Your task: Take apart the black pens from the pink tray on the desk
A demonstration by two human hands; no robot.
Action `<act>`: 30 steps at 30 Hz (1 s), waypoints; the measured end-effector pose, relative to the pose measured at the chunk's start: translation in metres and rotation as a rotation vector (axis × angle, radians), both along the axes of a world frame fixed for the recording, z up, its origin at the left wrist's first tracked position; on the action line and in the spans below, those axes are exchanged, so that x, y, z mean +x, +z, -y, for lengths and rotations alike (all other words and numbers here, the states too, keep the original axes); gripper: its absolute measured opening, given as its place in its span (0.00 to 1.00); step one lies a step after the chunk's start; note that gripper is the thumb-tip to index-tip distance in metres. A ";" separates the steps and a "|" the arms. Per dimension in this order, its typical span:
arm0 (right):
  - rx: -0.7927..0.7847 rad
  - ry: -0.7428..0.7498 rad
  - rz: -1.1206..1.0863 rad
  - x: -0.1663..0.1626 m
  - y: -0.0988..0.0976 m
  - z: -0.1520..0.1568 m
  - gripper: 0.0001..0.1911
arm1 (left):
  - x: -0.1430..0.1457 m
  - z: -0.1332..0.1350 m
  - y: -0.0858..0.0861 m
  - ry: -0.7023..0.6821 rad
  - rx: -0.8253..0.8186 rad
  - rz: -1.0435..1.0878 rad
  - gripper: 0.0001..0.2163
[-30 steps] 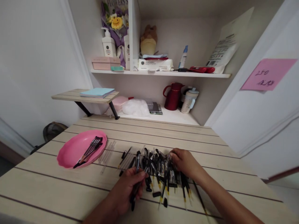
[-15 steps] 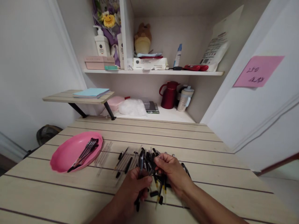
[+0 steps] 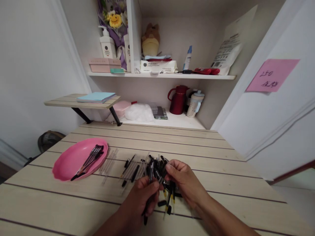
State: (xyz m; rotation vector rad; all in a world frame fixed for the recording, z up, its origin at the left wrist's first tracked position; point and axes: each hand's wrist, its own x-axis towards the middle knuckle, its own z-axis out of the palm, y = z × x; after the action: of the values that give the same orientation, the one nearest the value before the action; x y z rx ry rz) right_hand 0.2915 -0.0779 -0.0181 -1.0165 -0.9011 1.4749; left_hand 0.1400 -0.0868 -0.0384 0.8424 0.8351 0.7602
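My left hand is closed around a black-and-clear pen, whose dark lower end sticks out below the fingers. Beside it, my right hand has its thumb and fingertips pinched together over the pile; what is between them, if anything, is too dark and small to name. Under and behind both hands lies a heap of black pen parts, with caps and yellow-marked refills among them. Clear pen barrels spread out left of the heap.
A pink scalloped plate on the left bears several assembled pens. More clear tubes lie beside it on the slatted table. Farther back stand a small raised shelf, a red jug and a pale cup.
My right hand has shifted slightly to the right. My left thumb has moved up a little, and the held pen's upper end has tipped to the right. The plate holds the same pens.
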 end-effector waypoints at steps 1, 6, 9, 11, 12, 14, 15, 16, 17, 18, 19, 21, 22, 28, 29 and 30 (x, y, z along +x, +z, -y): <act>0.007 -0.018 0.022 -0.001 -0.003 0.000 0.14 | 0.001 -0.001 0.001 -0.009 0.015 -0.025 0.12; 0.059 0.018 0.021 -0.002 -0.004 0.003 0.11 | 0.001 -0.001 0.005 -0.046 0.064 -0.020 0.12; 0.068 0.094 -0.136 -0.004 0.002 0.006 0.10 | 0.000 0.000 0.006 -0.095 -0.065 0.092 0.13; 0.071 0.100 -0.240 -0.006 0.003 0.007 0.11 | 0.001 0.001 0.007 -0.088 -0.085 0.111 0.13; 0.065 0.087 -0.273 -0.008 0.003 0.007 0.12 | 0.001 0.000 0.007 -0.073 -0.064 0.100 0.13; 0.043 0.043 -0.269 -0.009 0.000 0.007 0.13 | 0.002 -0.001 0.008 -0.038 -0.004 0.050 0.13; 0.034 0.024 -0.230 -0.010 -0.001 0.006 0.13 | 0.003 -0.001 0.008 -0.027 0.020 0.020 0.13; 0.030 0.013 -0.180 -0.010 -0.003 0.006 0.11 | 0.003 -0.002 0.008 -0.023 0.032 -0.005 0.13; 0.028 0.009 -0.130 -0.009 -0.004 0.005 0.11 | 0.003 -0.002 0.007 -0.028 0.032 -0.020 0.13; 0.031 0.007 -0.098 -0.007 -0.004 0.004 0.10 | 0.002 -0.002 0.007 -0.043 0.018 -0.022 0.13; 0.032 0.006 -0.094 -0.006 -0.004 0.003 0.10 | 0.001 -0.001 0.006 -0.067 -0.008 -0.010 0.13; 0.037 -0.011 -0.161 0.000 0.000 0.001 0.09 | -0.001 0.000 0.003 -0.120 -0.063 0.033 0.14; 0.042 -0.026 -0.208 0.003 0.003 -0.001 0.09 | -0.002 0.001 0.001 -0.137 -0.079 0.051 0.14; 0.049 -0.149 -0.275 0.024 0.010 -0.012 0.12 | -0.004 0.001 -0.002 -0.168 -0.018 0.048 0.12; 0.058 -0.181 -0.266 0.027 0.010 -0.015 0.12 | -0.004 0.001 -0.001 -0.177 -0.011 0.040 0.12; 0.070 -0.213 -0.253 0.031 0.009 -0.017 0.12 | -0.003 0.001 0.000 -0.187 -0.010 0.029 0.12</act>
State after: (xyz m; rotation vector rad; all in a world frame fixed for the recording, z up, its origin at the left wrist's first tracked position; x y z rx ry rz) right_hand 0.3228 -0.0610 -0.0093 -0.8251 -0.6383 1.3460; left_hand 0.1367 -0.0881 -0.0387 0.8854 0.7223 0.6023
